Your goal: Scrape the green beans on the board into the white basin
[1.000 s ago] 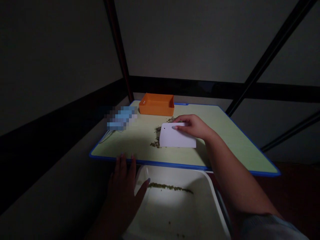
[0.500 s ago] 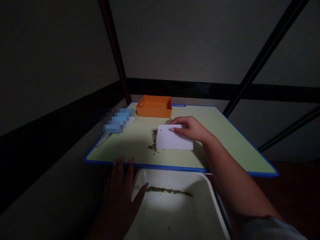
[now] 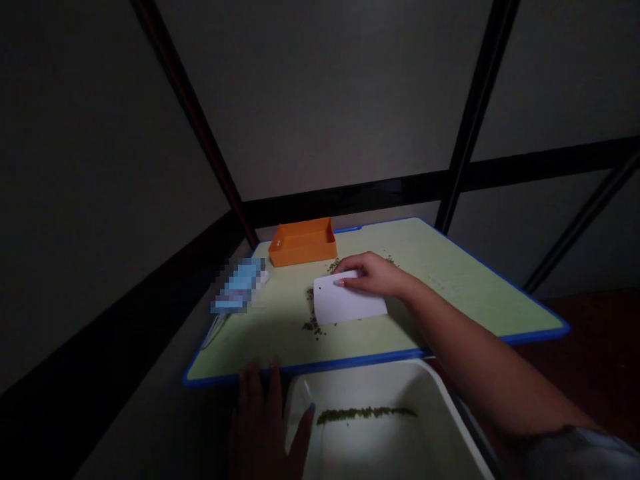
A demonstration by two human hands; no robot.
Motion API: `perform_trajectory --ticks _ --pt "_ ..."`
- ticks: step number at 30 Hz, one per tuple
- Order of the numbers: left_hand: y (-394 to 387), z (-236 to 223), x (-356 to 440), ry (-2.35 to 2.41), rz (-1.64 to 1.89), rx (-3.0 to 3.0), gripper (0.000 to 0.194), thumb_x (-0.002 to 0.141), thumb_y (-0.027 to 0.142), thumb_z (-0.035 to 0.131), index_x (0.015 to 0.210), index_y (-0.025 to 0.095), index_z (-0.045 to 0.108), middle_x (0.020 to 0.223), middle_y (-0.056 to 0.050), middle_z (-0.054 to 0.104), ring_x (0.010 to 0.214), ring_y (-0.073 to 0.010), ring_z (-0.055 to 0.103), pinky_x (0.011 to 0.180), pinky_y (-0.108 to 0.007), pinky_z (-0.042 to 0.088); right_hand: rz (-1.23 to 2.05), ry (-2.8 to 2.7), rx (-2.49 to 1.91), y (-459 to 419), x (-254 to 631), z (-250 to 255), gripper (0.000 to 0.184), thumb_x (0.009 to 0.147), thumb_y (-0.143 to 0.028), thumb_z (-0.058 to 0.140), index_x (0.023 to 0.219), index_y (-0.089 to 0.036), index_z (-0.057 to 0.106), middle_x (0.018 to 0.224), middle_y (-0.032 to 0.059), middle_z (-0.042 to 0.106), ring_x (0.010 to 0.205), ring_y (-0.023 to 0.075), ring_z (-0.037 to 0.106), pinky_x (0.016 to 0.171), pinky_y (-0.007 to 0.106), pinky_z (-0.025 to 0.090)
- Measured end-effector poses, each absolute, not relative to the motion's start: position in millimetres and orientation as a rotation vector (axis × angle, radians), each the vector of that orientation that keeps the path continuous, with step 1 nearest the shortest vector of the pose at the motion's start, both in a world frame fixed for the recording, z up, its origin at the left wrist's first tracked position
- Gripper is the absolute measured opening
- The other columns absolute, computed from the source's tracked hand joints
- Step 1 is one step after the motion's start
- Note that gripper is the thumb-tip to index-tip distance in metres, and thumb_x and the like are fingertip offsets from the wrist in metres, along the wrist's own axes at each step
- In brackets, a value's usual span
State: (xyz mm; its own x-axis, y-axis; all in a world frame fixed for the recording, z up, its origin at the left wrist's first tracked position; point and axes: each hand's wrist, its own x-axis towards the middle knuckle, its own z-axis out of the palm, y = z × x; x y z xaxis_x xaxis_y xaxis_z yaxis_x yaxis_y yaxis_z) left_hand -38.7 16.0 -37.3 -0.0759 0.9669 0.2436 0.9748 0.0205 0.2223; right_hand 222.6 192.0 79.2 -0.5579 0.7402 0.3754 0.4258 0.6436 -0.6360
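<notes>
The right hand [image 3: 367, 274] pinches the card [image 3: 345, 300] on the middle of the table [image 3: 465, 293], the left hand [image 3: 263, 423] is spread at the left of the tub [image 3: 390, 381], and grains [image 3: 313, 326] left of the card could miss the tub if swept too far left.

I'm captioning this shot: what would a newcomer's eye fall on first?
Probably the orange tray, bright at the far left of the table. Next comes the white card in the right hand, mid-table, with loose grains beside it. Nearer, a line of grains lies toward the far end of the pale tub, the left hand at its left rim.
</notes>
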Motion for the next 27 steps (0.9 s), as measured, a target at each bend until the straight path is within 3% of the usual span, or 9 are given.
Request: perform_trajectory --ticks 9,27 --pt "9.6 -29.0 -29.5 -2.215 -0.622 -2.077 0.064 0.086 0.047 0.034 0.141 0.015 0.028 0.156 -0.017 0.012 0.144 -0.0274 0.004 0.111 -0.054 0.025 0.677 -2.236 -0.895 190.3 222.6 81.0 0.022 0.078 -0.027 0.063 0.096 -0.015 0.069 0.095 0.0067 0.071 0.084 0.0172 0.063 0.075 0.028 0.044" --pt "8.7 -27.2 -32.5 -2.245 -0.602 -2.138 0.067 0.084 0.051 0.037 0.143 0.021 0.022 0.156 -0.015 0.01 0.144 -0.0281 0.006 0.109 -0.056 0.027 0.779 -2.29 -0.912 189.0 233.2 89.0 0.021 0.077 -0.029 0.062 0.09 -0.014 0.069 0.088 0.0052 0.07 0.077 0.0148 0.061 0.07 0.025 0.043"
